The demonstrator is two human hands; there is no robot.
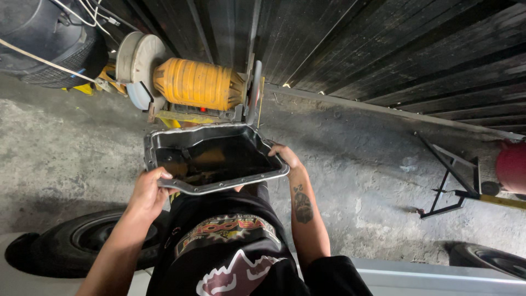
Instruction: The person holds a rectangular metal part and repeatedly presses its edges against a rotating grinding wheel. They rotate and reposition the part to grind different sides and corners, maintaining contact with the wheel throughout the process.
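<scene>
Over the concrete floor (350,181), in front of our chest: one metal oil pan (213,158), black and oily inside, bolt-hole flange all round. We hold it level and mouth-up, likely so any residue stays in the basin.

Left hand (149,193): closed on the near left corner of the flange, thumb over the rim.

Right hand (285,158): curled around the right edge, fingers under, forearm beneath the pan's side. A hand on each side shares the weight.

Beyond the pan: yellow ribbed cylinder (197,83) lying on its side against a dark corrugated wall (394,49).

Lower left: tyre (82,241) flat on the floor. Right: black metal frame (446,181).
</scene>
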